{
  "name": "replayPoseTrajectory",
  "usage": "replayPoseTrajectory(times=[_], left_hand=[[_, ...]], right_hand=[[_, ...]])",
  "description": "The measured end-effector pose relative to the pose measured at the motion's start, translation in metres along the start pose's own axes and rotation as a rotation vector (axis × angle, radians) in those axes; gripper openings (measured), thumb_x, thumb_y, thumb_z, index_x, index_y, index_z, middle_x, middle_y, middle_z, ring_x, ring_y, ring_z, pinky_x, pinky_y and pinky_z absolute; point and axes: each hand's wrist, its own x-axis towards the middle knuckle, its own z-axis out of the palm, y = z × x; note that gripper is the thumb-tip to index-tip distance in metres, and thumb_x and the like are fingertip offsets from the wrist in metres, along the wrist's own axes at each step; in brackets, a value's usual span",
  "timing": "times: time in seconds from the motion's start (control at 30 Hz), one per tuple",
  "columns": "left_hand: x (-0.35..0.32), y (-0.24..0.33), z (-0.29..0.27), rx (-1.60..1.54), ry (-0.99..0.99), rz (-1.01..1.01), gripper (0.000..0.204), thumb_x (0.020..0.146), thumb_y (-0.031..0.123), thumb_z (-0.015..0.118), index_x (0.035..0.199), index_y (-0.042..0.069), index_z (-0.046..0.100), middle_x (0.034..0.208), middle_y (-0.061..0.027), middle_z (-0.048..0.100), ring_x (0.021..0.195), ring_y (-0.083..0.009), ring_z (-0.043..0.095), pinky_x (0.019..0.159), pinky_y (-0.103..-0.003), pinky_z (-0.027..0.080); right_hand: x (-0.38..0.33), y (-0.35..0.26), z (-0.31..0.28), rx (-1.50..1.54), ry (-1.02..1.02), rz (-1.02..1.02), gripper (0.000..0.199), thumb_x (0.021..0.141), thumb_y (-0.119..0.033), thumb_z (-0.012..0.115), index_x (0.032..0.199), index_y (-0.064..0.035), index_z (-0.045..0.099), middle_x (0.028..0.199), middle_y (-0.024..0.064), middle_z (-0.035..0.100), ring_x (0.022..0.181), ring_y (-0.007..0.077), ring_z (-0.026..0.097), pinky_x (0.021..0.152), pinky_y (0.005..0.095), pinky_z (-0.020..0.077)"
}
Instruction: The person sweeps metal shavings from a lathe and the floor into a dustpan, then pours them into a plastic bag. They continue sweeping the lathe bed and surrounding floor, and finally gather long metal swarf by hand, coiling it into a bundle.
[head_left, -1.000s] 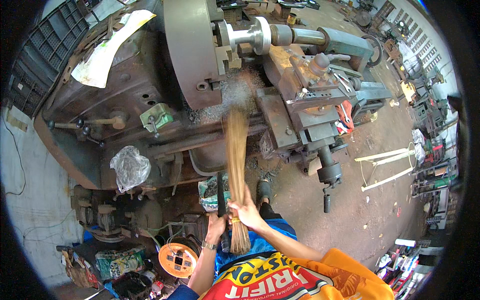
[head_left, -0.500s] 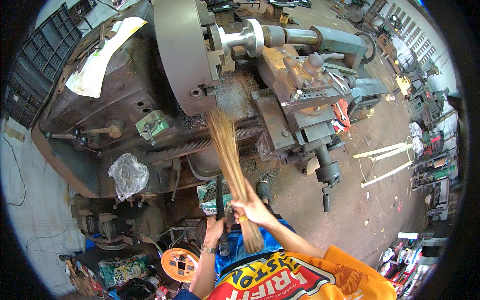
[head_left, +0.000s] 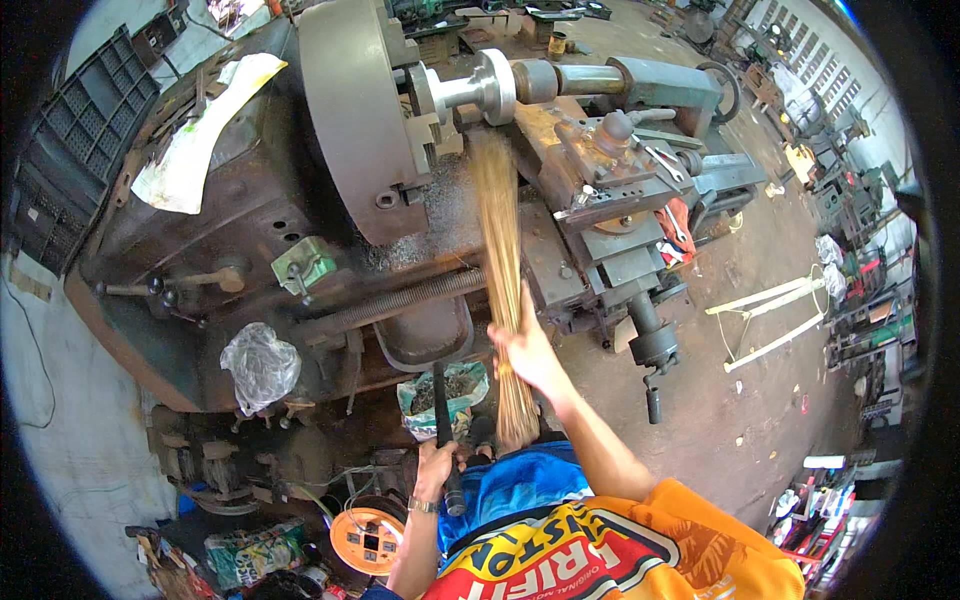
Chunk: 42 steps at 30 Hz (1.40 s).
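My right hand (head_left: 530,352) is closed around a stick broom (head_left: 500,235), a bundle of thin straw-coloured sticks tied with a yellow band. Its blurred tips reach over the lathe bed (head_left: 447,205), beside the big chuck (head_left: 360,120). Metal chips lie scattered on the bed. In my left hand (head_left: 436,468) is the black handle of a shovel (head_left: 428,335). The shovel's dark, shallow pan sits below the lead screw, at the front of the machine. Just under the pan stands an open sack (head_left: 475,385) with dark chips inside.
A shiny flanged workpiece (head_left: 490,88) spans from chuck to tailstock (head_left: 660,85). Right of the broom is the carriage with its tool post (head_left: 612,135) and crank handle (head_left: 653,400). A clear plastic bag (head_left: 260,368) hangs by the levers. An orange reel (head_left: 365,540) sits at lower left.
The broom has swept right and farther away over the bed, together with my right hand. My left hand and the shovel have barely moved; more of the pan and sack now shows.
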Motion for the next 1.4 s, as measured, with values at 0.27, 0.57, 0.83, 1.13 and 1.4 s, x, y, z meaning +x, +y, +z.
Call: replayPoseTrajectory(times=[0.27,0.57,0.83,1.13,1.4], left_hand=[[0.012,-0.008,-0.006,-0.004,-0.023,-0.014,0.009,0.088,0.006,0.057,0.086,-0.003,0.056,0.066,-0.0103,0.059,0.049,-0.0191,0.056,0.044,-0.032,0.047],[0.01,-0.002,-0.009,-0.036,-0.044,-0.056,0.007,0.088,0.001,0.058,0.088,-0.005,0.054,0.067,-0.0108,0.056,0.052,-0.0193,0.057,0.041,-0.032,0.048],[0.008,0.002,-0.005,-0.077,-0.052,-0.048,0.006,0.087,0.001,0.058,0.086,-0.005,0.056,0.068,-0.0113,0.057,0.051,-0.0192,0.056,0.042,-0.032,0.048],[0.015,-0.004,-0.005,-0.086,-0.035,-0.038,0.007,0.086,0.001,0.059,0.086,-0.005,0.055,0.069,-0.0117,0.056,0.052,-0.0197,0.057,0.042,-0.032,0.049],[0.015,0.001,-0.013,-0.03,-0.034,-0.056,0.008,0.086,0.002,0.059,0.087,-0.004,0.054,0.067,-0.011,0.055,0.051,-0.0197,0.057,0.042,-0.032,0.049]], right_hand=[[0.068,-0.037,-0.003,0.394,-0.163,0.114,0.053,0.09,-0.009,0.061,0.135,-0.0119,0.033,0.08,0.0106,0.052,0.055,0.0216,0.059,0.046,0.0405,0.0547],[0.09,-0.041,0.021,0.283,-0.082,0.155,0.051,0.089,-0.007,0.061,0.129,-0.0113,0.029,0.089,0.0137,0.048,0.053,0.0249,0.057,0.044,0.043,0.0534],[0.133,-0.036,0.02,-0.284,-0.061,0.039,0.08,0.086,-0.012,0.061,0.149,-0.0116,0.012,0.104,0.0304,0.062,0.084,0.0348,0.068,0.079,0.0468,0.0538],[0.09,0.01,0.014,-0.326,0.058,-0.014,0.095,0.088,-0.011,0.062,0.152,-0.0013,-0.007,0.115,0.0334,0.061,0.07,0.0293,0.071,0.061,0.0383,0.0589],[0.018,-0.028,0.002,-0.392,-0.156,-0.116,0.095,0.088,-0.017,0.063,0.154,-0.0057,-0.004,0.112,0.0319,0.063,0.076,0.0307,0.068,0.074,0.0409,0.0563]])
